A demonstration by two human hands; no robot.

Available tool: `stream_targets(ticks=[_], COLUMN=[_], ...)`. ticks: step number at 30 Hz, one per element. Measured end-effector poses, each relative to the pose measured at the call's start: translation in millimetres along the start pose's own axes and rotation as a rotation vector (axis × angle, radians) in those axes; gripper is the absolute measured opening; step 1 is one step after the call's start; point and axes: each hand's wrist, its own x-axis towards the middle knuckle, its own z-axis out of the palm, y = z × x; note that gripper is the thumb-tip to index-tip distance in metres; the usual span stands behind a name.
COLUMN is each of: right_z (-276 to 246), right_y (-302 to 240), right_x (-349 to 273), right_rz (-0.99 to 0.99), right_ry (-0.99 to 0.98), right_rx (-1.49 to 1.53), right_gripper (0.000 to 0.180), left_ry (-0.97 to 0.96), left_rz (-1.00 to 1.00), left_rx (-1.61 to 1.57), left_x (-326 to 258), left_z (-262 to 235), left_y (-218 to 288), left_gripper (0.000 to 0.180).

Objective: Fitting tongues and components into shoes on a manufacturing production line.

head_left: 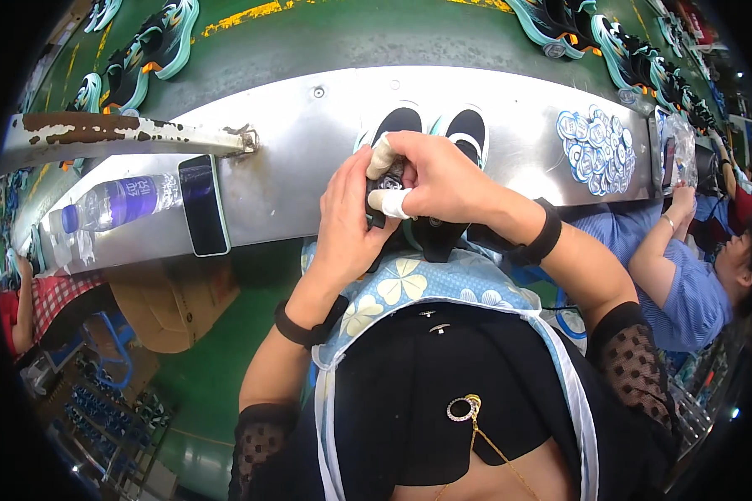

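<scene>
A pair of black sneakers with white and pale teal soles stands on the metal table, toes pointing away from me. Both my hands are at the left sneaker (403, 119). My left hand (342, 217) is curved along its left side, fingers closed against the dark upper. Above the opening, my right hand (443, 175) pinches a dark piece at the tongue and laces; pale wraps cover its thumb and index fingertips. Exactly what lies in the pinch is partly hidden by the fingers. Just to the right, the other sneaker (466, 127) is untouched, its heel partly behind my right hand.
On the metal table (284, 125), a pile of round blue-and-white tags (596, 150) lies right. A phone (202, 204), a purple-labelled bottle (121, 203) and a peeling white bar (134, 136) are left. More sneakers (167, 42) line the far side. A co-worker (685, 275) sits right.
</scene>
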Motion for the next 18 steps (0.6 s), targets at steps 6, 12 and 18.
stream_targets(ticks=[6, 12, 18], right_z=[-33, -16, 1], right_y=[-30, 11, 6], right_x=[-11, -20, -27], right_rz=[0.154, -0.231, -0.228], right_ry=[-0.236, 0.032, 0.179], right_rx=[-0.01, -0.249, -0.57], right_gripper=[0.053, 0.042, 0.026], left_ry=[0.006, 0.015, 0.025], left_rz=[-0.007, 0.017, 0.032], left_rx=[-0.015, -0.038, -0.011], left_x=[1, 3, 4], left_z=[0, 7, 16], left_y=[0, -3, -6], left_gripper=[0.075, 0.083, 0.084])
